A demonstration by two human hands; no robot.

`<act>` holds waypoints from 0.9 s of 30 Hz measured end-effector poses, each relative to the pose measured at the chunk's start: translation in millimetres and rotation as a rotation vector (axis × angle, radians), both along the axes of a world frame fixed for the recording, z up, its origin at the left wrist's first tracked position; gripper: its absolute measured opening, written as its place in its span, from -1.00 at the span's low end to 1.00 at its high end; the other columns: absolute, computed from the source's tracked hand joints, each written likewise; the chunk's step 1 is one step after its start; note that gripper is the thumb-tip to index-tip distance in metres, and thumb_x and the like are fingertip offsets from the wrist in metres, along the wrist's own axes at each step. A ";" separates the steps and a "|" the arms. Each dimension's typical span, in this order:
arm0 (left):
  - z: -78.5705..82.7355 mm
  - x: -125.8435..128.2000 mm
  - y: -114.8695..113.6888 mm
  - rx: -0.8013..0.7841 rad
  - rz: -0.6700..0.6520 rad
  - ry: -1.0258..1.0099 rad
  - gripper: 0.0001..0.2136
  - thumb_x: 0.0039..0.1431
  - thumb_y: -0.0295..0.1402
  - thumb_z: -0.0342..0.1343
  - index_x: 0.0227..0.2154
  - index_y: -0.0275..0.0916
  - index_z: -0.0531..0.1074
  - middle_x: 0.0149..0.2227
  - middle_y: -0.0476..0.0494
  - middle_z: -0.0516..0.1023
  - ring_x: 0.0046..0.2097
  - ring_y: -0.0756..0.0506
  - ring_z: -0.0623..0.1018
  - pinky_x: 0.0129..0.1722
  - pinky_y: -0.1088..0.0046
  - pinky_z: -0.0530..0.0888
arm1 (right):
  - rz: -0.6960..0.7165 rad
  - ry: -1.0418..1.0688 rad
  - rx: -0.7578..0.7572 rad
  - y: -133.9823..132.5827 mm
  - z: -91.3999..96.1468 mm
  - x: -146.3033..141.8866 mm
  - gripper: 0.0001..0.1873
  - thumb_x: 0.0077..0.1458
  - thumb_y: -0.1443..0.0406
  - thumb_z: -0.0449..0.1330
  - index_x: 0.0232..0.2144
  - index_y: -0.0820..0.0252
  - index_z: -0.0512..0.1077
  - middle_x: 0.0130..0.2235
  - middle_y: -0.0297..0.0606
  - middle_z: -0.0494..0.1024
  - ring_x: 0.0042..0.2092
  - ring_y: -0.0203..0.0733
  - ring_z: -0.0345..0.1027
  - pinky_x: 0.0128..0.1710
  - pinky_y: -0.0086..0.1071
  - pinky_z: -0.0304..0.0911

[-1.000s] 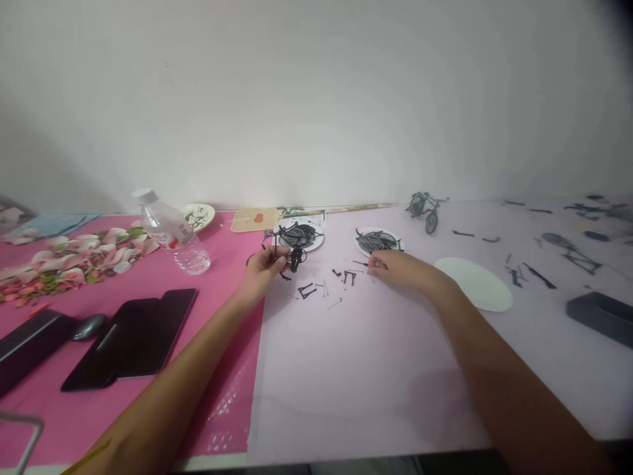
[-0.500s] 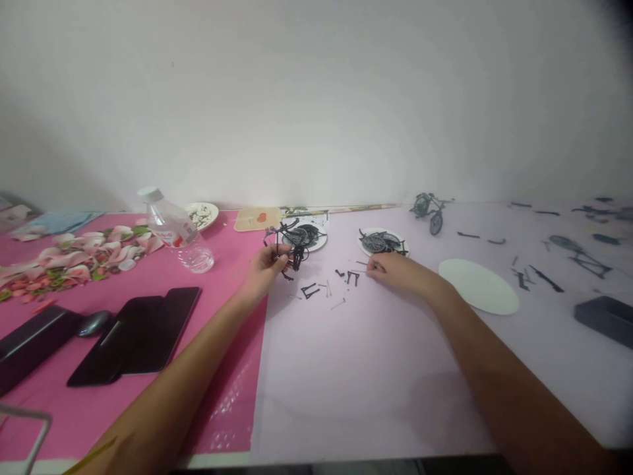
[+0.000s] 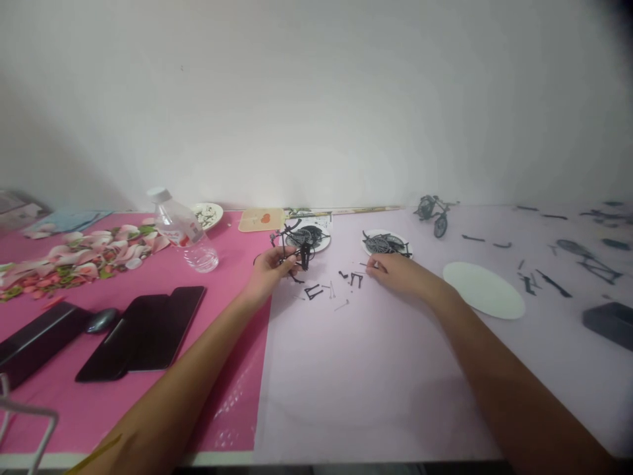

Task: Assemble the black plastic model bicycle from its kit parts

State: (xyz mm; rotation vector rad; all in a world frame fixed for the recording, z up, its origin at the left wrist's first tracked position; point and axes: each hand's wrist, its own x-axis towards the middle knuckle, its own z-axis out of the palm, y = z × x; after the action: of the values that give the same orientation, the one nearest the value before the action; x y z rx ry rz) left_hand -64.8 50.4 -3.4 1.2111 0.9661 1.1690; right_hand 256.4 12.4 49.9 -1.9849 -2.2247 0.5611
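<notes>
My left hand (image 3: 270, 276) is closed around a partly assembled black model bicycle (image 3: 305, 256), held just above the table in front of a white plate of black parts (image 3: 324, 244). Its thumb and fingers hide some of the frame. My right hand (image 3: 390, 272) is low over the table with fingertips pinched on a thin rod (image 3: 363, 265), whose tip pokes out to the left. Between the hands lie a black U-shaped bracket (image 3: 312, 291), a second black bracket (image 3: 357, 280) and several thin pins (image 3: 341, 305). Behind my right hand is another plate of wheels and parts (image 3: 366, 249).
A model bicycle (image 3: 434, 214) stands by the wall. To the right are a white oval plate (image 3: 484, 290) and scattered black parts (image 3: 554, 284). On the pink left side are a water bottle (image 3: 185, 234), artificial petals (image 3: 99, 254), a dark tablet-like slab (image 3: 148, 333) and a mouse (image 3: 102, 320).
The whole view has shifted slightly. The bicycle in my left hand has turned a little, and my right hand stays almost in place, still pinching the rod.
</notes>
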 end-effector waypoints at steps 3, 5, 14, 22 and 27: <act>0.9 1.7 -1.6 -0.020 -0.005 -0.011 -0.49 0.03 -0.13 0.46 -0.04 -0.31 0.51 -0.11 -0.29 0.66 -0.26 -0.14 0.70 -0.19 0.27 0.59 | 0.018 0.039 0.068 -1.4 -4.3 -9.1 -0.71 0.36 0.10 0.06 -0.16 0.10 0.49 -0.36 -0.26 0.55 -0.41 -0.19 0.34 -0.40 -0.36 0.03; 0.9 2.2 -2.0 -0.024 -0.005 -0.021 -0.48 0.02 -0.15 0.47 -0.02 -0.32 0.51 -0.10 -0.30 0.66 -0.25 -0.15 0.70 -0.18 0.27 0.59 | 0.032 0.072 0.091 -3.2 -7.3 -17.7 -0.68 0.37 0.07 0.04 -0.14 0.09 0.50 -0.40 -0.29 0.53 -0.42 -0.19 0.32 -0.40 -0.36 0.01; -3.5 1.7 -0.3 -0.015 -0.010 -0.032 -0.46 -0.02 -0.23 0.49 0.03 -0.33 0.56 -0.05 -0.31 0.66 -0.19 -0.13 0.68 -0.11 0.28 0.59 | 0.061 0.096 0.128 -8.7 -18.1 -44.9 -0.70 0.32 0.07 0.15 -0.05 0.05 0.53 -0.42 -0.32 0.51 -0.41 -0.20 0.32 -0.36 -0.37 0.05; -6.6 1.3 -0.3 -0.063 -0.006 -0.128 -0.49 0.03 -0.24 0.48 0.03 -0.29 0.52 -0.01 -0.32 0.64 -0.16 -0.16 0.71 -0.06 0.19 0.63 | 0.024 0.127 0.206 -2.8 -20.4 -39.5 -0.74 0.33 0.09 0.11 -0.15 0.07 0.52 -0.48 -0.36 0.46 -0.44 -0.20 0.29 -0.37 -0.37 0.03; -3.5 -2.1 1.4 -0.072 0.009 -0.153 -0.48 0.00 -0.26 0.50 0.02 -0.27 0.52 -0.05 -0.27 0.65 -0.15 -0.19 0.72 -0.05 0.14 0.64 | -0.070 0.141 0.335 0.6 -12.1 -28.3 -0.72 0.35 0.08 0.09 -0.12 0.08 0.49 -0.47 -0.35 0.43 -0.43 -0.20 0.28 -0.37 -0.37 0.03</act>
State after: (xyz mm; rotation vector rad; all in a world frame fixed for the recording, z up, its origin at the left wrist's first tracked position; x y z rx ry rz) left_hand -66.9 51.8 -7.0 1.0458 0.8922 1.2059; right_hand 228.2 12.9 37.8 -1.7869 -2.0023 0.2868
